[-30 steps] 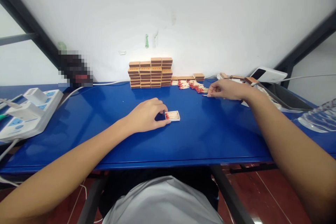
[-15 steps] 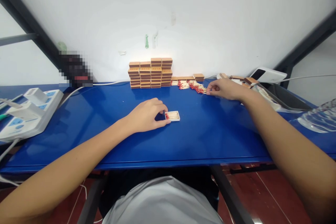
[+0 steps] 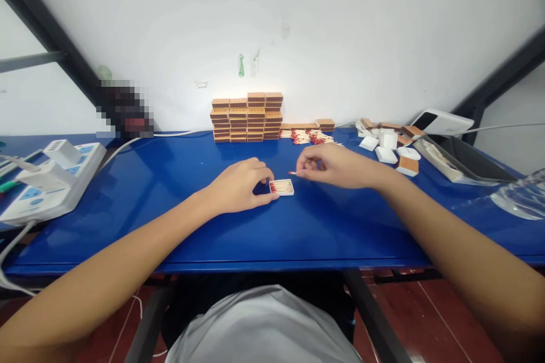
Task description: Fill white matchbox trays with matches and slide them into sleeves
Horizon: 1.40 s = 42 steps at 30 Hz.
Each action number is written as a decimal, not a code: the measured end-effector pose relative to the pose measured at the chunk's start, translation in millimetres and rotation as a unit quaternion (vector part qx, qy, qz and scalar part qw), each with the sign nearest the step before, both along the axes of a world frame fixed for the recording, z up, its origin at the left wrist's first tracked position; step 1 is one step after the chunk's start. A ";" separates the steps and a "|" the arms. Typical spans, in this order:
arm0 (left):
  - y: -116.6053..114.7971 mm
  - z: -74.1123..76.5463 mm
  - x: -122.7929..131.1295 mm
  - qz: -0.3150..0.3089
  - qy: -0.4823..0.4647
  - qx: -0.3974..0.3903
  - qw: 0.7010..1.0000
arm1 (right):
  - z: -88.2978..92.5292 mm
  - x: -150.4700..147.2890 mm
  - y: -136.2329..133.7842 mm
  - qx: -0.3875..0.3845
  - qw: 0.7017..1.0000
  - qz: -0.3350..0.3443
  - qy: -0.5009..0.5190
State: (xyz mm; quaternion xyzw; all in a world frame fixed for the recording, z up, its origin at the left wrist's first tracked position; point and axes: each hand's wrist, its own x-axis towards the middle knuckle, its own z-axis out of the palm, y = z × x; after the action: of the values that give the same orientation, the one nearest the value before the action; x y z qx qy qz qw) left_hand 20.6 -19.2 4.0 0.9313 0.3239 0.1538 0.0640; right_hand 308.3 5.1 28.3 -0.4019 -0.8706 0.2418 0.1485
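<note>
A small open matchbox tray point(image 3: 282, 186) with red-tipped matches in it lies on the blue table point(image 3: 170, 221). My left hand point(image 3: 238, 185) is curled at the tray's left end, thumb and fingers touching it. My right hand point(image 3: 336, 165) hovers just right of the tray and pinches a single match point(image 3: 293, 172), its red tip pointing left above the tray's far right corner. A loose pile of matches point(image 3: 310, 136) lies further back by the wall.
A stack of brown matchboxes point(image 3: 247, 117) stands against the wall. Several white trays and brown sleeves point(image 3: 389, 144) are scattered at right, beside a dark tray point(image 3: 468, 161) and clear plastic point(image 3: 519, 198). A white power strip point(image 3: 46, 178) sits at left.
My right hand left the match pile at the back and came toward me to the tray, now pinching one match. My left hand stayed on the tray.
</note>
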 end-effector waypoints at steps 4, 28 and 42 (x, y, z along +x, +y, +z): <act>1.4 -1.8 -0.4 0.000 -0.004 0.002 1.000 | -7.5 -27.7 -14.5 0.025 0.999 0.035 0.023; 2.7 -2.6 -1.8 0.003 -0.012 -0.012 1.000 | -15.2 -31.9 -19.1 0.016 0.998 0.053 0.009; 3.1 -2.7 -2.1 -0.003 -0.010 -0.006 1.000 | -18.4 -32.4 -15.4 0.031 0.998 0.046 0.032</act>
State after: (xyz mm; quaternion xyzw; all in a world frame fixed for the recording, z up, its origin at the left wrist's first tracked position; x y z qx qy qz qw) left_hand 18.4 -16.1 1.3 0.9303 0.3212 0.1611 0.0730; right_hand 275.9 -10.3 9.9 -0.3489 -0.8901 0.2339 0.1771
